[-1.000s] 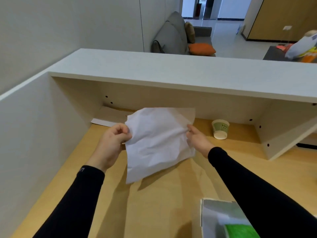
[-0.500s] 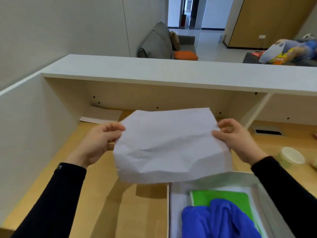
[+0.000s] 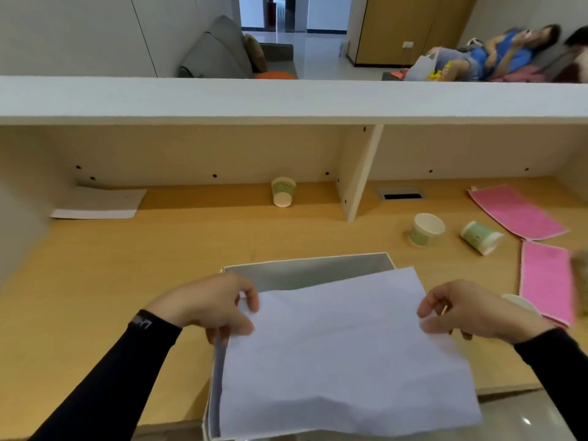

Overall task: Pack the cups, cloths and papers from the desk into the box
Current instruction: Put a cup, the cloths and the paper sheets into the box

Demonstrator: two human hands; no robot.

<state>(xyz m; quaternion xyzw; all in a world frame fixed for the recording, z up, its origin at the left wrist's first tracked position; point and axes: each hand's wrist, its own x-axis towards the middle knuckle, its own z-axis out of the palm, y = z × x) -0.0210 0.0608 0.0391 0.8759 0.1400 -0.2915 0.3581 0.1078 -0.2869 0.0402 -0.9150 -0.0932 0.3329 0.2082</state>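
A creased white paper sheet (image 3: pixel 343 354) lies spread over the open grey box (image 3: pixel 305 272) at the desk's near edge and hides what is inside. My left hand (image 3: pixel 210 308) pinches the sheet's left edge; my right hand (image 3: pixel 467 310) holds its right edge. A second white paper (image 3: pixel 98 203) lies flat at the back left under the shelf. One paper cup (image 3: pixel 282 191) sits upside down at the back centre. Another cup (image 3: pixel 424 230) stands upright to the right, a third (image 3: pixel 480 237) lies on its side. Two pink cloths (image 3: pixel 515 211) (image 3: pixel 545 281) lie at the right.
A white shelf (image 3: pixel 286 100) overhangs the back of the wooden desk (image 3: pixel 127 265), with a divider panel (image 3: pixel 358 173) and a cable slot (image 3: pixel 401 195) behind it. Another cup rim (image 3: pixel 520 302) shows behind my right hand. People sit on a sofa beyond the shelf.
Both hands have brought the sheet down and toward me, from upright in the air to lying over the box. The view has swung right, so the cups and pink cloths show.
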